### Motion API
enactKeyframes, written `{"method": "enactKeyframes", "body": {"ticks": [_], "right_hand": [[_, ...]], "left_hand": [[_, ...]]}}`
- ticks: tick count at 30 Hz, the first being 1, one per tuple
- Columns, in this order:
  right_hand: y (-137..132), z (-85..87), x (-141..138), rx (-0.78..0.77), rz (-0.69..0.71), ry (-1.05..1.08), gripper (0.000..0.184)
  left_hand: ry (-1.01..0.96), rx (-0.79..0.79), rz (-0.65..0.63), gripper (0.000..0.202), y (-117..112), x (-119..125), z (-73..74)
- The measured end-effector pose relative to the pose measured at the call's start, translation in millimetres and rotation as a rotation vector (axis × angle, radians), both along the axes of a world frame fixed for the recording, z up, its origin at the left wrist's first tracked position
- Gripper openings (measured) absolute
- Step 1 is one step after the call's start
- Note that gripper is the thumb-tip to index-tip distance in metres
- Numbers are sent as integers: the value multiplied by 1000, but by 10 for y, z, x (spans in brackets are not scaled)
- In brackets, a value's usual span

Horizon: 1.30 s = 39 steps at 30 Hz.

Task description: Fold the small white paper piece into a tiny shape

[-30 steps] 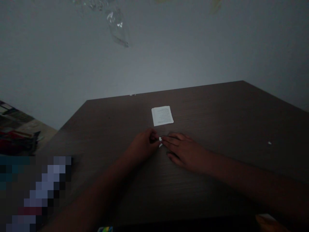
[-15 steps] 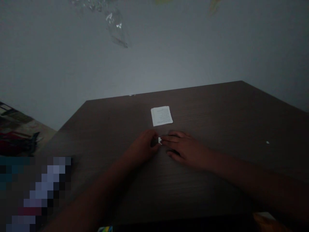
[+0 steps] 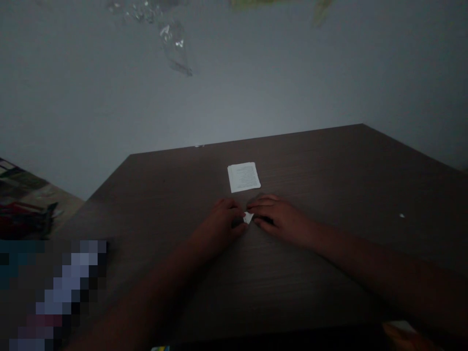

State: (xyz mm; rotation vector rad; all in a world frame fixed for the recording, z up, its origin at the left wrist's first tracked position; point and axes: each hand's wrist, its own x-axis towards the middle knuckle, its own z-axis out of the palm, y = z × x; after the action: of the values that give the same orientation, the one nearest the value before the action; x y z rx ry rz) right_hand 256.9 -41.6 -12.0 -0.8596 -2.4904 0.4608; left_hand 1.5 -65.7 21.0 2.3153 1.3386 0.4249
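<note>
A small folded piece of white paper [image 3: 248, 218] lies on the table between my hands, with a pointed corner toward the right. My left hand [image 3: 223, 219] has its fingertips and thumb at the paper's left edge, gripping it there. From the other side, my right hand [image 3: 281, 217] comes close to the paper. Its fingers are stretched forward and its thumb is apart from them, with nothing seen between. Just beyond both hands sits a stack of square white paper sheets [image 3: 244, 177] with printed text on the top one.
The dark wooden table [image 3: 310, 161] meets a pale wall [image 3: 278, 87] at the back. A white scrap [image 3: 401, 215] lies at the right. Clear plastic [image 3: 175, 46] hangs on the wall. At the lower left a blurred, pixelated area hides what is there.
The right fingers have drawn back from on top of the small paper, and more of it shows now. The left hand has shifted slightly right. The stack has stayed put.
</note>
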Motion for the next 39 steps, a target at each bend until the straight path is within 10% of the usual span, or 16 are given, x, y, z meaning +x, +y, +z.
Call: {"method": "enactKeyframes", "body": {"ticks": [24, 39], "right_hand": [[221, -102, -90, -60, -418, 69, 24], [99, -2, 30, -73, -194, 18, 17]], "left_hand": [[126, 156, -102, 4, -99, 139, -8], [152, 162, -161, 21, -64, 92, -44]]}}
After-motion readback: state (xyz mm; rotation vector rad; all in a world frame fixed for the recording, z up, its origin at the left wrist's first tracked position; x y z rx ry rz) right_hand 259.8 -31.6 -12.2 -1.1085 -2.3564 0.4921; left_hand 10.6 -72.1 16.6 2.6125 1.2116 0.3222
